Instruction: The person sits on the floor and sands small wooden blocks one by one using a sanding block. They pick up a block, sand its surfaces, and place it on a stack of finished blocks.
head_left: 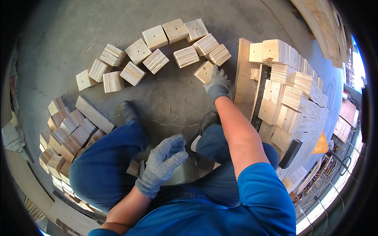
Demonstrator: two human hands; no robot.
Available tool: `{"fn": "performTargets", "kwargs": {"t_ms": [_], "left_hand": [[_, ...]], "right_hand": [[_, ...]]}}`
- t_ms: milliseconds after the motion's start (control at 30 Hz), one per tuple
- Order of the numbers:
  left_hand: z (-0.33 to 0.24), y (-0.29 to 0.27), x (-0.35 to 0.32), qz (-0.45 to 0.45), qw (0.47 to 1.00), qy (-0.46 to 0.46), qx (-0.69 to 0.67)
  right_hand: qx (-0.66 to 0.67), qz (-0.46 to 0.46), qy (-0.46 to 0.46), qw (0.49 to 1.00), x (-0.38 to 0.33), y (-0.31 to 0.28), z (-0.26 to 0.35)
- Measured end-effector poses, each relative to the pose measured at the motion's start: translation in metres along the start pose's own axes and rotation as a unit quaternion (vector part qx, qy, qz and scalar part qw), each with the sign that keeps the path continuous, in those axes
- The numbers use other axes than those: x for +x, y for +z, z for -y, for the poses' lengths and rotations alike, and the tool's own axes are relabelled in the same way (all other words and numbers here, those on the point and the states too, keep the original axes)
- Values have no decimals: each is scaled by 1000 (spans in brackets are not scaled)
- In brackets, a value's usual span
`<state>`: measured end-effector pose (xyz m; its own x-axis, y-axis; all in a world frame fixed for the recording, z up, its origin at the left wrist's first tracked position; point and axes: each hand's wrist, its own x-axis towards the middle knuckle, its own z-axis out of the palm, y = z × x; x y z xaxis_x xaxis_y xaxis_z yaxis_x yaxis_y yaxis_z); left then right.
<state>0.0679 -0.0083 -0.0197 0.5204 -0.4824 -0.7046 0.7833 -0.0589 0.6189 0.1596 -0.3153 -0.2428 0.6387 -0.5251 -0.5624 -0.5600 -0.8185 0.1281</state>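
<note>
My right hand [219, 82], in a grey knit glove, reaches far forward over the floor. Its thumb and fingers close around the near right corner of a pale wooden block [203, 72] with a small hole in its top face. Two layered wooden blocks, one of them a striped block [219, 54], sit just beyond it. My left hand [164, 159], in a matching glove, hovers above my lap. Its thumb stands apart from loosely bent fingers, and nothing is in it.
Several loose blocks curve across the concrete floor [169, 94], among them a block with a hole [138, 51]. Stacked blocks [291, 90] rise at my right beside an upright board [241, 65]. Another stack [71, 133] stands by my left knee, with a flat plank [94, 114] against it.
</note>
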Motion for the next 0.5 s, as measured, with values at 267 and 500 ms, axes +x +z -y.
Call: {"fn": "performTargets", "kwargs": {"t_ms": [267,500], "left_hand": [[4,6,-7,4,1000,14,26],[30,-3,-5,-146,970,117,155]], "right_hand": [[166,10,9,986,-39,17,-13],[381,-66,-90,918,-150,-4,-5]]}}
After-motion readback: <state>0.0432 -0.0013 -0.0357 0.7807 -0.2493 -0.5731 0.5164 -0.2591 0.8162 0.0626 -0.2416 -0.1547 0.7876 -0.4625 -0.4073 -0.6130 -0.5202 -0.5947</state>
